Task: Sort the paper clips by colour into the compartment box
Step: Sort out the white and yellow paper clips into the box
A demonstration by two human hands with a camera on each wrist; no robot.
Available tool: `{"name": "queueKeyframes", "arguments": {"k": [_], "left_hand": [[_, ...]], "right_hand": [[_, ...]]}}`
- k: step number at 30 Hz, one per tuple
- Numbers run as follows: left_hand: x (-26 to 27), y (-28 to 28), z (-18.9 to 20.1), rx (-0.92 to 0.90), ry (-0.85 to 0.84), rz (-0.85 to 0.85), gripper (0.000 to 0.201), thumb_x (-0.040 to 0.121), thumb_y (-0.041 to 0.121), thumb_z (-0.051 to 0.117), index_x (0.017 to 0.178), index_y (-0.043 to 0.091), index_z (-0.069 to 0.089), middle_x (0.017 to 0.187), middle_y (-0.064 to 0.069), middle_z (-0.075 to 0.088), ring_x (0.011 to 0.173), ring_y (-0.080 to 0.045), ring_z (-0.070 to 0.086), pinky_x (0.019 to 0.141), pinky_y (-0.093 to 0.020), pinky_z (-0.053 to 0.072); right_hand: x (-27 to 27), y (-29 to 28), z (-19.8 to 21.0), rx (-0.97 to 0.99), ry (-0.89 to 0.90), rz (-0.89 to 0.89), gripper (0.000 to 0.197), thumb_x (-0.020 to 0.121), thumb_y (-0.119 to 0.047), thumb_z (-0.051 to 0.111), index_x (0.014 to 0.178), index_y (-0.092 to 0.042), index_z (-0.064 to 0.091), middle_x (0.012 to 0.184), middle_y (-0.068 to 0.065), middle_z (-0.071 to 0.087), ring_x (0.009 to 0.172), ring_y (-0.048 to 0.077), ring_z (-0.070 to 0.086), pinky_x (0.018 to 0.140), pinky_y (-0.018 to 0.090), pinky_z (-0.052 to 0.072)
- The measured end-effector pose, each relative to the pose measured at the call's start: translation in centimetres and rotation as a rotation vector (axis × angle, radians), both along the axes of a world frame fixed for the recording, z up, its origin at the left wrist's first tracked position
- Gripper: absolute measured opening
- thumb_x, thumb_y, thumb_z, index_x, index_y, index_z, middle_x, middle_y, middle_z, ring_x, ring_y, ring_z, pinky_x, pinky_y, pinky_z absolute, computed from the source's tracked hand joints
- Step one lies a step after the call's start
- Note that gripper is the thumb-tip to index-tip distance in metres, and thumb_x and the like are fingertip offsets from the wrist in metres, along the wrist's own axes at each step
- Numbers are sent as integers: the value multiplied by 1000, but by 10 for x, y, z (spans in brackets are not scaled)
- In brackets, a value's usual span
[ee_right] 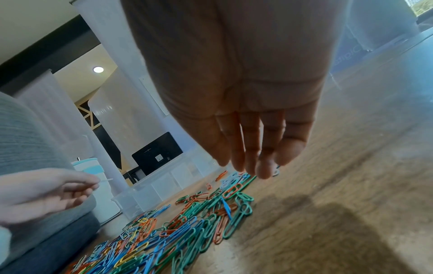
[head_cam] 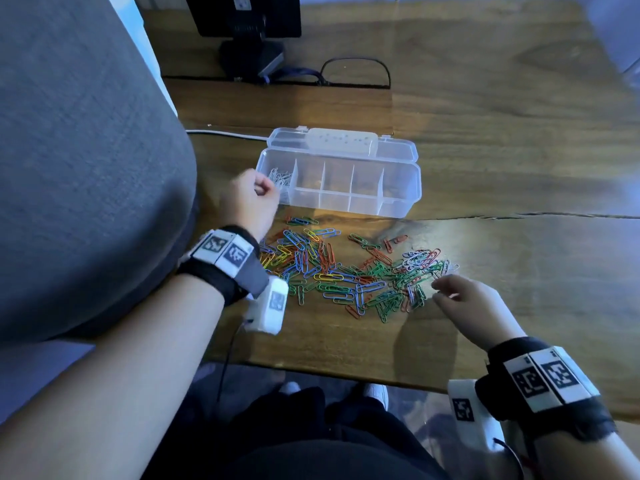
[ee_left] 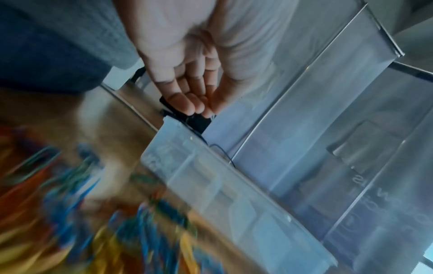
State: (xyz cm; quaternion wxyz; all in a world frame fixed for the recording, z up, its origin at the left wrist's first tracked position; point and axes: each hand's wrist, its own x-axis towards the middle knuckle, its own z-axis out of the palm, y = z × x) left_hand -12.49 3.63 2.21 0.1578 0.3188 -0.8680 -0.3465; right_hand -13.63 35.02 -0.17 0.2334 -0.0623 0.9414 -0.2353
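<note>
A clear compartment box [head_cam: 398, 202] stands open on the wooden table, its lid tipped back. Its leftmost compartment holds white paper clips [head_cam: 281, 176]; the other compartments look empty. My left hand [head_cam: 266, 188] hovers at the box's left end, thumb and fingertips [ee_left: 187, 105] pressed together, pinching what looks like a white clip [ee_right: 106, 179]. A loose pile of coloured clips [head_cam: 346, 271] lies in front of the box. My right hand [head_cam: 438, 289] hangs over the pile's right edge near some white clips [head_cam: 419, 258], fingers [ee_right: 264, 166] straight and holding nothing.
A grey cushion [head_cam: 86, 168] crowds the table's left side. A white power strip [head_cam: 341, 140] lies behind the box lid, with a monitor stand [head_cam: 249, 53] and black cable [head_cam: 353, 64] further back. A white tumbler [ee_right: 98, 200] stands by the cushion. The table's front edge [head_cam: 346, 375] is close.
</note>
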Motion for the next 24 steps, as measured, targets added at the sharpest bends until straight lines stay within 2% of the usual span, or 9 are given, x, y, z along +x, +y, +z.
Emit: {"name": "queueKeyframes", "arguments": {"k": [2,5,7,10,14,15,18,21,24], "left_hand": [[-24,-14,11,-85,-19,28,14,83,12,55,83,13,69,87,-7,71,84,-25,63,72,-28,47],[-47,-24,17,-142,-174,-49,20,86,12,53,89,10,73,100,-9,71,97,-30,62,77,-28,47],[-53,-25,18,-114,-236,-112,19,85,11,54,91,13,72,105,-8,70,101,-30,61,81,-27,46],[-53,-11,15,-101,-172,-185,20,84,12,55,97,15,70,106,-4,69,102,-25,60,84,-24,43],[-37,42,3,-92,-162,-464,24,87,9,53,104,13,68,104,-7,62,95,-24,59,78,-22,38],[-33,57,-3,-104,-187,-561,25,87,11,52,107,15,68,106,-7,60,96,-25,58,80,-23,39],[-23,98,-24,-153,-320,-813,31,90,16,50,116,23,65,119,-4,57,111,-23,51,95,-31,40],[-22,127,-41,-202,-438,-952,40,93,18,42,128,33,55,130,1,49,122,-22,41,102,-35,35],[-28,139,-48,-268,-517,-1012,44,97,19,34,135,37,46,134,4,44,125,-21,36,103,-36,31]], "right_hand": [[3,6,2,17,18,1,14,88,-14,56,95,-15,68,93,3,68,86,19,57,72,23,35],[8,14,4,56,36,5,11,85,-12,57,81,-18,65,82,3,66,87,23,60,69,24,35],[7,20,1,78,47,-13,11,85,-12,57,90,-14,66,86,4,65,89,25,59,72,26,38],[-2,27,-6,86,72,-1,27,87,-15,55,114,-13,61,103,5,60,91,23,56,78,27,40],[-17,24,-12,81,95,39,39,91,-16,50,130,-17,53,129,5,52,109,26,55,92,33,42],[-20,22,-15,95,95,56,39,91,-15,49,129,-20,54,131,4,51,110,26,54,94,33,43],[-22,21,-22,120,96,115,36,90,-11,47,121,-24,62,126,5,54,111,28,53,95,34,43],[-22,22,-24,124,101,151,33,91,-10,47,113,-21,68,121,5,57,109,26,53,90,30,44],[-27,25,-21,73,103,83,28,91,-11,49,111,-17,67,118,7,61,103,26,57,85,27,42]]}}
